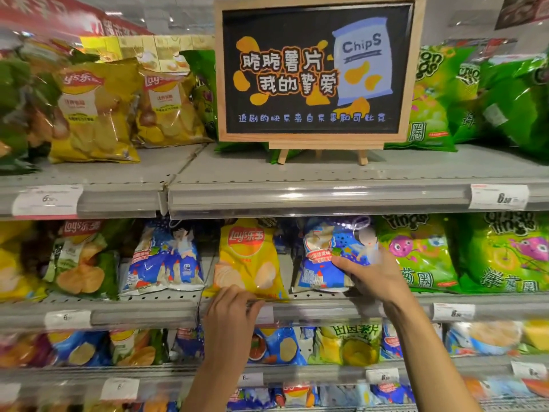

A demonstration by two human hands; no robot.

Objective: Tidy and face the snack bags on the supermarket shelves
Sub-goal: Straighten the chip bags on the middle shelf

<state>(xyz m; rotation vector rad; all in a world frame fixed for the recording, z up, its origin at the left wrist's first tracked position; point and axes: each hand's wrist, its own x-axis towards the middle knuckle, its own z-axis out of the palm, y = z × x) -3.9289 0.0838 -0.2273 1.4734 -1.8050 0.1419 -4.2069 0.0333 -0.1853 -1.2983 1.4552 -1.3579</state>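
Left hand (234, 304) at the middle shelf (312, 310) lip, fingers (252, 301) curled, pinching the bottom edge of the yellow chip bag (249, 260) standing just above them. Right hand (368, 278) gripping the lower right of the blue chip bag (323, 257), thumb across its front, bag upright left of the palm. Green ring-snack bags (416, 254) just right.

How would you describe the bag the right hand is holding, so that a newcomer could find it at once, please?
Find the framed chalkboard sign on the top shelf; look one shelf below it, slightly right. The blue castle-print bag there, gripped by the right hand, sits between a yellow Lay's bag and green ring-snack bags.
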